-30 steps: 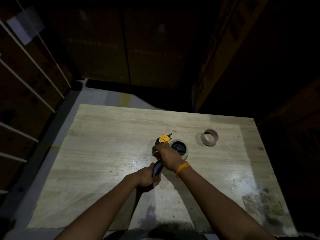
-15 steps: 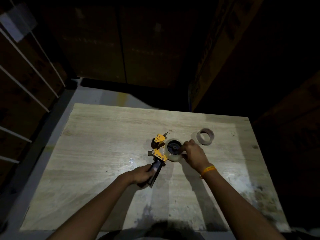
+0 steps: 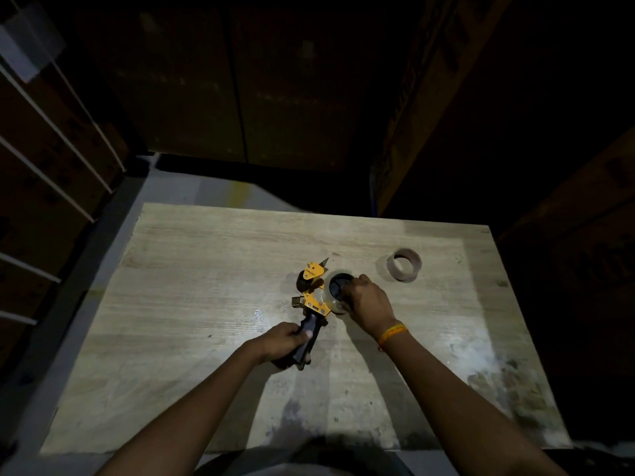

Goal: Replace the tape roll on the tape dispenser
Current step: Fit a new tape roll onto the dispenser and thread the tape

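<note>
A yellow and black tape dispenser (image 3: 313, 297) lies flat near the middle of the wooden table (image 3: 206, 269). My left hand (image 3: 285, 341) is closed around its dark handle. A clear tape roll (image 3: 335, 293) sits on the dispenser's black hub. My right hand (image 3: 367, 302) grips the right side of that roll, fingers on its rim and hub. A second roll (image 3: 404, 265), brownish and thin, stands apart on the table to the far right of the dispenser.
The table's far edge meets a dark gap and cardboard boxes (image 3: 429, 115) behind. White shelf rails (image 3: 51, 159) run along the left. The right near corner of the table is stained (image 3: 508, 383).
My right hand moved from the dispenser's front end to the right side of the clear roll and now presses closer over it. The left hand stays on the handle.
</note>
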`<state>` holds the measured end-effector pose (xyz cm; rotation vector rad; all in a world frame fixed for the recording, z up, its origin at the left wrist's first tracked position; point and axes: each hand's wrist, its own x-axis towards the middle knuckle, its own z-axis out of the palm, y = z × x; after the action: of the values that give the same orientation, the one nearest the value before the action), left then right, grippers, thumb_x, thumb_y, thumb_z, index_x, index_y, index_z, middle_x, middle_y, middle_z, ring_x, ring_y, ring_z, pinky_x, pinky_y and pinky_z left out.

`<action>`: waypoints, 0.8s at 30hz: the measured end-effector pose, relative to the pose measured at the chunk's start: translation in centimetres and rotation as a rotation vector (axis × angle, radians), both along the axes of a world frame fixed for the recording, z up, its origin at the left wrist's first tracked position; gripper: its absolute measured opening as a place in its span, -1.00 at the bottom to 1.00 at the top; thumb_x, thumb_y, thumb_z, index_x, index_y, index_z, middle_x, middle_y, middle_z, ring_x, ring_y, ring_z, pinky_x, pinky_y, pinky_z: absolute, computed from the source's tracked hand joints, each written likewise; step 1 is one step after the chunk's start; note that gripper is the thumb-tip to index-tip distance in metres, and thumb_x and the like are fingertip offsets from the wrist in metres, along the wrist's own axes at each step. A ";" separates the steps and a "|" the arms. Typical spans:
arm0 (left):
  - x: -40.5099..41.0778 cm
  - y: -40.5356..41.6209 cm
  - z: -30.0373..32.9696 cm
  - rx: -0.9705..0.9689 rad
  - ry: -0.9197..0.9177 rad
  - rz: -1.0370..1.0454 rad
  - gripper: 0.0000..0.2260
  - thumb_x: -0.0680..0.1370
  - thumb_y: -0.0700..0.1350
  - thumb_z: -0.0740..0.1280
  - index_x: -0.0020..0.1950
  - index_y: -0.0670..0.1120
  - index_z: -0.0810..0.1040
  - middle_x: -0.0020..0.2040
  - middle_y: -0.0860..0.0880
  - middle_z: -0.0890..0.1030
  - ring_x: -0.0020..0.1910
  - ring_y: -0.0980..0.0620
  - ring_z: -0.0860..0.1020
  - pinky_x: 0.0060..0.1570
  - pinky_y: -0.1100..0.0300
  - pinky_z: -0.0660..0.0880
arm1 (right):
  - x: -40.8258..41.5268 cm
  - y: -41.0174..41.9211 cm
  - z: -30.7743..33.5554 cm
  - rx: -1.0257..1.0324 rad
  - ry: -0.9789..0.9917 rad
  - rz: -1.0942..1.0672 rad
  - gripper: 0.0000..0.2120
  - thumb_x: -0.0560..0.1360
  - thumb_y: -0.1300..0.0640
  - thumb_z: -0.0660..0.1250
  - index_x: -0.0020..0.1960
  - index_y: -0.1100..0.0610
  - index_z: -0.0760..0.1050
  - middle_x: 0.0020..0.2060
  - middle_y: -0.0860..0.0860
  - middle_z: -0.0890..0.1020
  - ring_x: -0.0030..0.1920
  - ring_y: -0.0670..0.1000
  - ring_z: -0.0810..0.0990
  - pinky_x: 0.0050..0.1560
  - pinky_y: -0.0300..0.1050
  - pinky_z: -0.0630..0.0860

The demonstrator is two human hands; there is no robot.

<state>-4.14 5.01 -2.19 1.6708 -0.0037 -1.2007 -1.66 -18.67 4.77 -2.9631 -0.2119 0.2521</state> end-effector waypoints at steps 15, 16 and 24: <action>-0.4 -0.1 1.3 -0.060 0.042 0.049 -0.54 0.64 0.04 0.36 0.21 -0.37 0.46 0.07 -0.35 0.71 0.09 -0.40 0.67 0.16 -0.36 0.58 | 0.9 -2.4 -0.9 -0.102 0.157 -0.057 -0.60 0.43 0.15 0.54 0.26 0.08 0.64 0.13 0.16 0.60 0.03 0.26 0.67 0.03 0.04 0.63; -0.4 0.0 1.0 -0.057 0.045 0.049 -0.55 0.63 0.04 0.37 0.20 -0.37 0.46 0.06 -0.36 0.70 0.08 -0.42 0.67 0.15 -0.36 0.58 | 0.7 -2.3 -1.0 -0.104 0.153 -0.030 -0.61 0.44 0.15 0.53 0.27 0.08 0.65 0.13 0.17 0.60 0.03 0.26 0.67 0.03 0.04 0.62; -0.1 -0.3 2.1 0.055 -0.031 0.007 -0.59 0.63 0.09 0.35 0.19 -0.27 0.54 0.03 -0.17 0.76 0.01 -0.13 0.75 0.14 -0.04 0.64 | 1.8 1.4 -0.6 0.079 0.178 -0.097 -0.75 0.49 0.05 0.50 0.10 0.15 0.72 0.09 0.21 0.67 0.01 0.27 0.67 -0.08 -0.06 0.54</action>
<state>-4.22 4.68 -0.06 1.7359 0.0157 -1.1786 0.09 -17.24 4.12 -2.8416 -0.0549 0.4805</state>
